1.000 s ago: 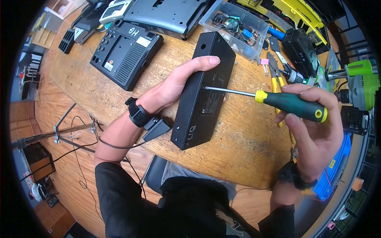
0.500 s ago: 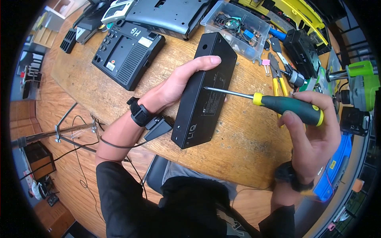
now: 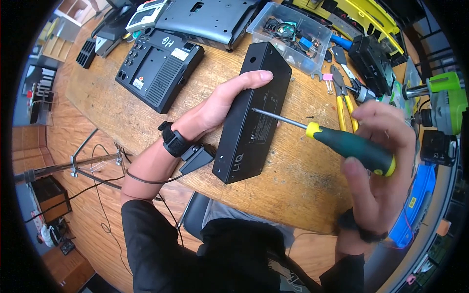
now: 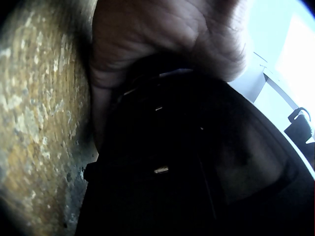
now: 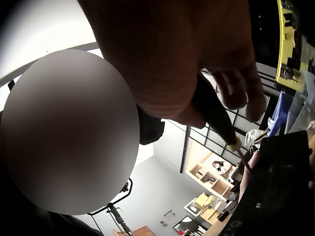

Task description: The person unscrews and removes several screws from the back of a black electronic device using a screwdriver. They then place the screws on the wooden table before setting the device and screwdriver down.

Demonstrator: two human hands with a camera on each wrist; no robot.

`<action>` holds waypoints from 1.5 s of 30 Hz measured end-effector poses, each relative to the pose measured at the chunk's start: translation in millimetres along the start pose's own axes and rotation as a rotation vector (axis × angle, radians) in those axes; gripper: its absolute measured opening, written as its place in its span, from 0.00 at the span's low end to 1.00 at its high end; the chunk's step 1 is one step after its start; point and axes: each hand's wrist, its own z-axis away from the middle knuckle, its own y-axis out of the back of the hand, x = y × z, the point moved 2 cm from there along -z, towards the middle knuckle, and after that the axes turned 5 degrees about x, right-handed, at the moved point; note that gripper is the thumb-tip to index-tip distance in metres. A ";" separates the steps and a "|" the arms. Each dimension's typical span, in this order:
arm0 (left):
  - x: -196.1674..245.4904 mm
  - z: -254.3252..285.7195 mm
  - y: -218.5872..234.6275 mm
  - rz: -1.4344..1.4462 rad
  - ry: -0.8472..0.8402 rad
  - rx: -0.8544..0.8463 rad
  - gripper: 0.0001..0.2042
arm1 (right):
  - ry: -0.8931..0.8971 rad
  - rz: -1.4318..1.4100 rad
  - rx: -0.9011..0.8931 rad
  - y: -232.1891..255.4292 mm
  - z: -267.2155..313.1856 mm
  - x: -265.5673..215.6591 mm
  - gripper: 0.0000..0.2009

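Note:
A black box [image 3: 244, 132] with a printed label and white lettering stands tilted on its edge over the wooden table. My left hand [image 3: 217, 105] grips it around its upper half, thumb across the front, with the other fingers hidden behind. My right hand [image 3: 383, 193] holds a green and yellow screwdriver [image 3: 349, 146] by its handle, between the thumb and loosely bent fingers. The screwdriver's tip meets a hole on the near side face of the box. In the right wrist view, the same screwdriver [image 5: 216, 115] slants down to the box.
A small screw [image 3: 309, 117] lies right of the box. Yellow-handled pliers [image 3: 340, 112], a wrench and a pink binder clip [image 3: 327, 76] are near a clear bin [image 3: 266, 41] of parts. A black device [image 3: 156, 68] sits at the left, and a blue case [image 3: 415, 205] at the right.
The screwdriver's handle has swung toward my body, its tip staying at the same spot on the box. My right fingers have loosened and shifted along the handle. My left hand and the box barely moved.

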 end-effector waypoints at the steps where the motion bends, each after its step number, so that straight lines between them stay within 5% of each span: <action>1: 0.4 0.1 0.0 0.000 -0.002 -0.015 0.31 | 0.016 0.047 -0.057 5.0 -0.2 -1.0 0.13; 7: -0.7 0.6 1.5 0.006 0.008 0.001 0.31 | -0.184 0.222 -0.024 3.1 8.6 3.9 0.11; 16: -0.1 0.3 0.7 0.009 0.016 -0.025 0.32 | 0.032 0.310 -0.221 12.1 -5.2 -17.2 0.16; 19: 0.0 0.7 0.9 0.000 0.012 -0.032 0.32 | -0.433 0.272 -0.087 -0.1 -3.4 -21.7 0.19; 21: 0.9 0.4 1.9 -0.011 0.004 -0.046 0.32 | -0.478 0.268 0.011 -3.9 -3.0 -19.3 0.18; 25: -0.1 -1.5 2.4 -0.011 0.001 -0.058 0.32 | -0.080 0.309 -0.064 3.7 -4.6 -16.7 0.14; 29: -2.1 -1.4 2.2 0.025 0.011 -0.013 0.31 | -0.042 0.233 -0.093 3.5 -1.8 -14.0 0.10; 32: -0.6 -0.3 1.6 0.037 0.007 -0.015 0.30 | -0.238 0.232 -0.012 -2.0 -0.2 -11.6 0.10; 35: 0.8 -0.9 2.5 0.027 0.009 -0.057 0.30 | -0.214 0.208 0.039 -4.9 -1.1 -9.1 0.14; 41: -2.6 -1.3 2.5 0.047 0.017 0.027 0.29 | 0.062 0.279 -0.167 7.9 -5.3 -11.4 0.16; 45: 1.3 1.3 -0.2 0.042 0.015 -0.002 0.30 | -0.149 0.225 -0.050 1.0 -0.9 -9.9 0.17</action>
